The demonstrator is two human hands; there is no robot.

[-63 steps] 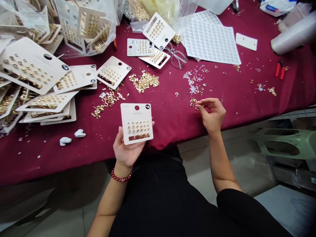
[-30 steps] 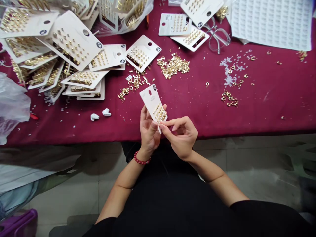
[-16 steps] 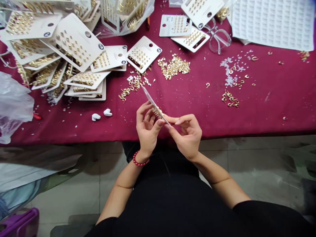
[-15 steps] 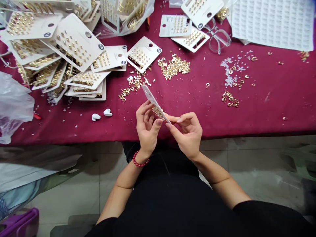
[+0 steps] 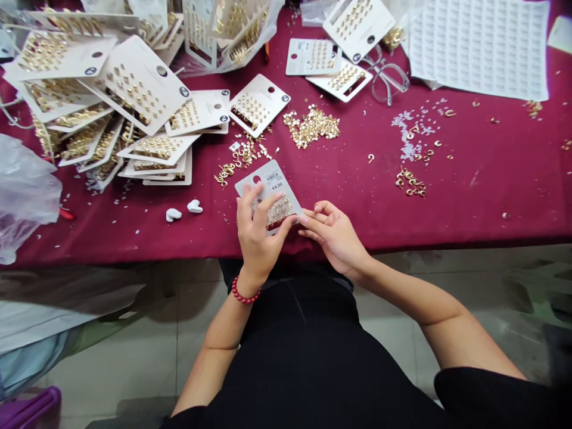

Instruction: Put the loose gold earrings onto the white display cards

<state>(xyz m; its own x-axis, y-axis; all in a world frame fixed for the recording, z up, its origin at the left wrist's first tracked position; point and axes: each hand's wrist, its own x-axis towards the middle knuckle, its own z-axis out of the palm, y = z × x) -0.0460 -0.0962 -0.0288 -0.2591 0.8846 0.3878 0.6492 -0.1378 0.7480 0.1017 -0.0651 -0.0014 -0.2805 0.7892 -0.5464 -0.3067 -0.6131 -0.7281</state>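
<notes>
Head view | earring card [image 5: 283, 205] near front edge of maroon table [image 5: 469, 208] | right hand [image 5: 336, 239] pinching its corner; left hand [image 5: 257, 241] spread over it, grip unclear | bare cloth rightward to gold hooks [image 5: 409, 182] | card, nearly edge-on earlier, now shows price side

Workshop | piled jewelry cards [image 5: 138, 86] | loose gold pieces [image 5: 313, 127] | printed sheet [image 5: 480, 50]
</notes>
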